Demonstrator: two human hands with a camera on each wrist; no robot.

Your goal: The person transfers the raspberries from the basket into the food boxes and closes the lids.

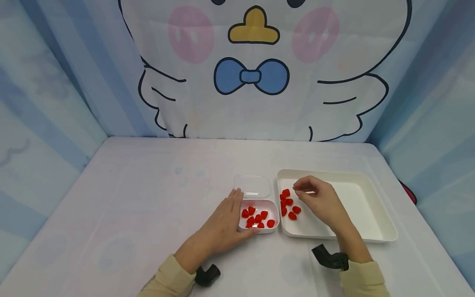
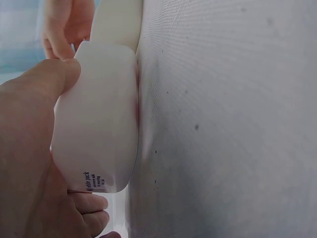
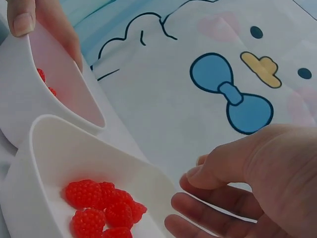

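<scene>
Raspberries [image 1: 258,218], red and bumpy, lie spread over the floor of a small white box [image 1: 274,206]. My left hand [image 1: 222,225] holds this box, its thumb over the near rim and its fingers along the left side. To the right stands a larger white tray [image 1: 356,206], with more raspberries [image 3: 119,206] grouped at its left end. My right hand [image 1: 323,201] hovers over the tray, just right of those raspberries. Its thumb and forefinger are close together, the other fingers loosely bent; in the right wrist view no fruit shows between them.
A clear plastic lid [image 1: 253,186] lies on the white table [image 1: 148,198] behind the small box. The box and tray stand side by side, close together. Behind the table hangs a cloth [image 1: 252,111] with a cartoon bird; blue curtains flank both sides.
</scene>
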